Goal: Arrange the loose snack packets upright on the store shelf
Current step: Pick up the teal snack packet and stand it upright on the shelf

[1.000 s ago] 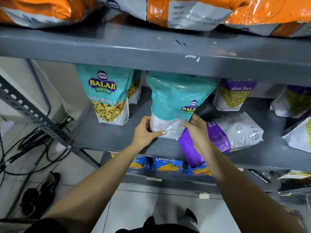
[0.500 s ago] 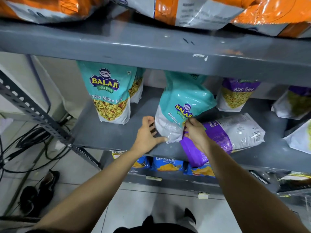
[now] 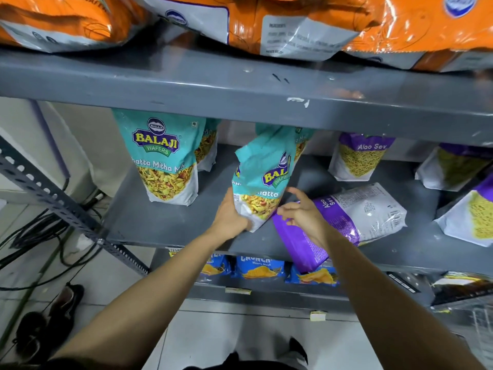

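A teal Khatta Mitha Mix packet [image 3: 262, 177] stands tilted on the grey middle shelf [image 3: 165, 222], its front now facing me. My left hand [image 3: 230, 216] grips its lower left corner. Just right of the packet, my right hand [image 3: 300, 212] hovers with fingers spread and nothing in it, above a purple Aloo Sev packet [image 3: 354, 217] that lies flat and hangs over the shelf's front edge. Another teal packet [image 3: 165, 161] stands upright at the left.
Upright Aloo Sev packets [image 3: 357, 158] stand at the back right. Orange bags [image 3: 293, 25] fill the shelf above. Blue chip packets [image 3: 258, 268] sit on the lower shelf. Cables [image 3: 34, 236] and shoes [image 3: 48, 324] lie on the floor at left.
The teal packet has been turned from back-facing to front-facing and tilted. My right hand has let go of it and now hovers with fingers apart; my left hand stays on its corner.
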### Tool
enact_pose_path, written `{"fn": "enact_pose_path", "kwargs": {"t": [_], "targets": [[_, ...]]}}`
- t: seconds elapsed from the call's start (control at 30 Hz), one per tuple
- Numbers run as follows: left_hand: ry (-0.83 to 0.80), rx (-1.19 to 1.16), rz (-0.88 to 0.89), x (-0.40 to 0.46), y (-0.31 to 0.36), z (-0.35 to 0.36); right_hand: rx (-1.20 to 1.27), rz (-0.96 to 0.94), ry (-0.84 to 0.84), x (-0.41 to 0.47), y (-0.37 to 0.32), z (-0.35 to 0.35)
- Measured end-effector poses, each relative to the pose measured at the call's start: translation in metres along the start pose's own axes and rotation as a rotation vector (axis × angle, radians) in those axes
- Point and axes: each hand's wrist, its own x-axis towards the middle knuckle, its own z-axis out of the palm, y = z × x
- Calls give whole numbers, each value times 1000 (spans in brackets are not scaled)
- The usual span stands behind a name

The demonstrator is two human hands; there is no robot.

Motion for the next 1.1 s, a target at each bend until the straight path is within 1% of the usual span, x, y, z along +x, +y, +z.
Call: {"fn": "enact_pose_path", "kwargs": {"t": [0.07,0.13,0.2,0.33,0.43,0.5,0.57,0.6,0.63,0.67,0.7,0.77,0.8,0.83,0.9,0.97,1.03,1.1], "targets": [[52,-73,-40,3,4,-4,-149,-24,-46,7,-6,-4],[93,-106,-48,9,7,-5,-278,-71,-32,15,-16,-12],[109,-118,-45,16,9,-5,-280,-100,-36,23,-24,-19],[137,-89,-68,31,11,-7,-227,-108,-159,34,-30,-14],[144,-88,-91,38,16,-10,-260,-146,-151,29,-31,-12],[87,-89,-84,35,22,-16,-265,-167,-176,22,-35,-15],[-107,-199,-37,27,31,-29,-220,-154,-214,11,-42,-19],[-214,-253,18,23,36,-37,-138,-152,-227,7,-50,-22],[-283,-296,79,19,43,-46,-30,-173,-219,3,-61,-24],[-299,-336,137,14,54,-54,87,-209,-174,2,-73,-26],[-249,-367,192,11,66,-59,203,-265,-111,0,-86,-26],[-53,-404,274,10,89,-65,362,-381,1,-4,-110,-25],[24,-408,283,13,96,-65,395,-419,33,-5,-117,-23],[62,-422,279,15,101,-64,401,-430,61,-7,-120,-21],[106,-405,278,16,101,-61,381,-423,83,-8,-116,-20],[84,-401,259,19,83,-58,290,-395,55,-5,-101,-25],[-4,-361,162,18,59,-52,131,-302,-26,-3,-81,-29],[-98,-198,52,19,34,-44,-7,-206,-112,4,-58,-29]]}}
